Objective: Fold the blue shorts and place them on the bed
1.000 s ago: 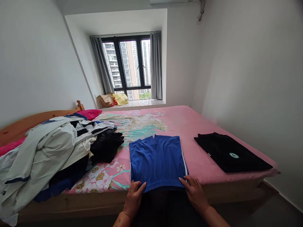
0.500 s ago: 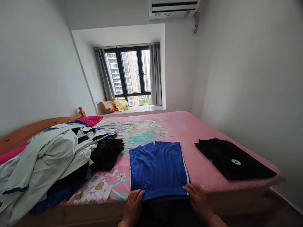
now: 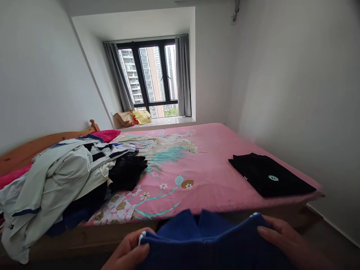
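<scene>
The left hand (image 3: 131, 247) is pinching one upper corner of the blue shorts (image 3: 202, 245), its thumb pressing on the near side beside a white stripe. The right hand (image 3: 281, 234) is pinching the opposite corner in the same way, its fingers going behind the cloth. The shorts are stretching between the two hands, their top edge sagging in the middle, and two flaps of cloth are showing just beyond that edge. They are covering the near side of the bed (image 3: 208, 176) there; whether they are touching it, I cannot tell.

The bed is spreading out ahead of both hands under a pink sheet with printed flowers. Beyond the left hand and further to its left, a pile (image 3: 67, 168) of clothes is lying, a pale sleeve drooping over the bed's near edge. Beyond the right hand, a black garment (image 3: 258, 176) is lying flat and folded, its round badge facing up. Far ahead of the left hand, a brown bag (image 3: 123, 118) and a yellow bag (image 3: 143, 117) are sitting together below the window (image 3: 152, 75).
</scene>
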Demonstrator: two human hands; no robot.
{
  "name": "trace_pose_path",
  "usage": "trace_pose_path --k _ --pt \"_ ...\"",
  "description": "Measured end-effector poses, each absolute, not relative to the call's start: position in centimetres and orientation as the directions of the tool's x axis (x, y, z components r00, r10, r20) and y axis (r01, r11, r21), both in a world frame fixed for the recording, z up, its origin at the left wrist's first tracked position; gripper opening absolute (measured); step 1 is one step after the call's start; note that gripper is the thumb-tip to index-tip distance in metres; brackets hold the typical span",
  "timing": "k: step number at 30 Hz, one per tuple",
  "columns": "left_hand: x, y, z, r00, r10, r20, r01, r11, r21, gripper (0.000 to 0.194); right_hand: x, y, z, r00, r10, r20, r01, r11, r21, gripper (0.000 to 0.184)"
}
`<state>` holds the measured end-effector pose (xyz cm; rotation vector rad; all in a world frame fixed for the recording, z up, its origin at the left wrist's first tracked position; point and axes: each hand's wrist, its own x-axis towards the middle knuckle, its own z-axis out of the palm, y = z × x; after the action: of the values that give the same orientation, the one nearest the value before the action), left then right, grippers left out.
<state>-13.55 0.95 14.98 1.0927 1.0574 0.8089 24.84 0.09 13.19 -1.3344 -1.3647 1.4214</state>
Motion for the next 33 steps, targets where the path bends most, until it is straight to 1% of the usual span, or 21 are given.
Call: trace_pose_path --k 3,5,6,8,11,13,15,17,18,22,25,27,30,32,33 --pt "-12.8 3.5 13.1 0.183 0.909 -0.375 -0.068 0.393 0.917 0.038 24.0 2.5 12.2 -0.255 0.936 -0.244 0.073 -0.233 -0.97 0.03" --pt "-11.8 5.7 11.3 0.167 0.899 -0.404 -0.052 0.417 0.907 0.039 22.8 4.5 10.5 -0.228 0.938 -0.259 0.034 -0.259 -0.965 0.034" --pt "-11.2 6.5 10.5 0.182 0.902 -0.392 -0.033 0.404 0.914 0.04 22.0 5.3 9.7 -0.202 0.945 -0.259 0.012 -0.262 -0.965 0.036" --pt "-9.8 7.3 9.6 0.188 0.928 -0.323 0.033 0.322 0.946 0.042 20.0 5.8 8.6 -0.151 0.959 -0.24 -0.041 -0.248 -0.968 0.04" --pt "-7.0 6.3 9.6 0.125 0.981 -0.149 0.221 0.119 0.968 0.039 16.3 4.5 8.3 -0.16 0.97 -0.186 -0.107 -0.204 -0.973 0.045" --pt "-5.1 4.9 9.9 0.107 0.992 -0.065 0.365 0.021 0.931 0.036 14.1 3.1 8.5 -0.185 0.977 -0.103 -0.06 -0.116 -0.991 0.043" --pt "-3.6 3.4 10.2 0.094 0.995 -0.033 0.487 -0.018 0.873 0.034 12.6 1.9 8.6 -0.209 0.978 0.009 0.047 0.02 -0.999 0.038" --pt "-2.7 2.3 10.2 0.083 0.996 -0.019 0.558 -0.03 0.83 0.034 11.9 0.9 8.4 -0.237 0.968 0.082 0.123 0.113 -0.986 0.039" --pt "-2.5 1.9 10.1 0.091 0.996 -0.016 0.571 -0.039 0.82 0.035 11.8 0.6 8.3 -0.252 0.964 0.086 0.128 0.122 -0.984 0.043" --pt "-2.4 1.1 9.5 0.148 0.989 -0.013 0.575 -0.076 0.815 0.041 12.3 -0.4 8.5 -0.319 0.948 0.011 0.037 0.024 -0.999 0.06" --pt "-2.2 0.8 9.0 0.112 0.994 -0.016 0.599 -0.055 0.799 0.052 12.5 -0.9 9.1 -0.35 0.936 -0.038 0.006 -0.039 -0.999 0.067" --pt "-2.0 0.7 8.7 0.091 0.996 -0.008 0.608 -0.049 0.792 0.051 12.5 -1.0 9.3 -0.367 0.928 -0.054 -0.026 -0.068 -0.997 0.068" --pt "-2.1 0.8 8.4 0.099 0.995 0.02 0.623 -0.077 0.779 0.037 12.5 -0.9 8.8 -0.414 0.908 -0.064 -0.141 -0.133 -0.981 0.06" --pt "-2.4 0.9 8.3 0.109 0.994 0.011 0.643 -0.079 0.762 0.028 12.7 -0.7 7.8 -0.388 0.91 -0.144 -0.21 -0.239 -0.948 0.047" --pt "-2.6 0.9 8.2 0.111 0.994 -0.001 0.651 -0.072 0.756 0.027 13.0 -0.6 7.2 -0.339 0.917 -0.212 -0.248 -0.304 -0.92 0.04"
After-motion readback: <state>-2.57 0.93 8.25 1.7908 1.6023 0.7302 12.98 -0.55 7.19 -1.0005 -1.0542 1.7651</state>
